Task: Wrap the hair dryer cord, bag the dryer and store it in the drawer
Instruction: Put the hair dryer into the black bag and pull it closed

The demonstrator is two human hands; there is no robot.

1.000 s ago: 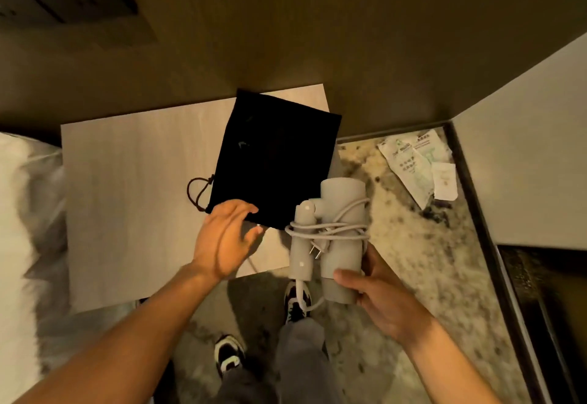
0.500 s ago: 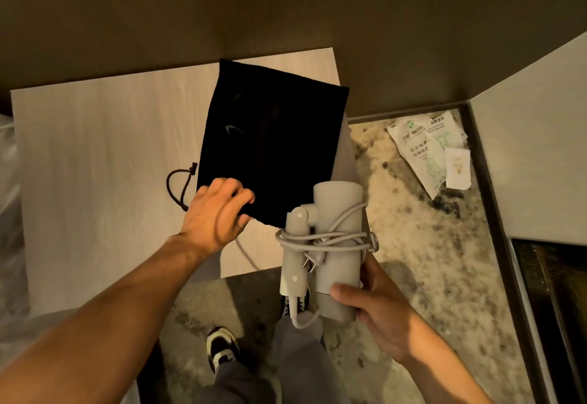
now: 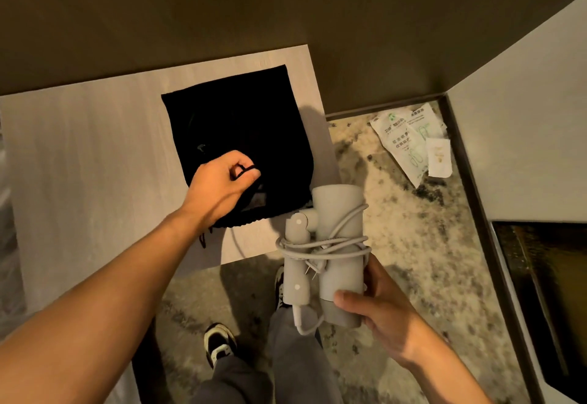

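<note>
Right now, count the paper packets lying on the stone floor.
2. A large white packet with green print lies by the far wall corner, and a small white packet overlaps its right edge. More could be hidden under them.

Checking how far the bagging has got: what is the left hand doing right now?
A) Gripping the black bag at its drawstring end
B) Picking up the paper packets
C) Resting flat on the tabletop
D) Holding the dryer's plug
A: the left hand is closed on the black bag at its mouth, a loop of drawstring showing at the fingers, while the right hand holds the cord-wrapped hair dryer.
</note>
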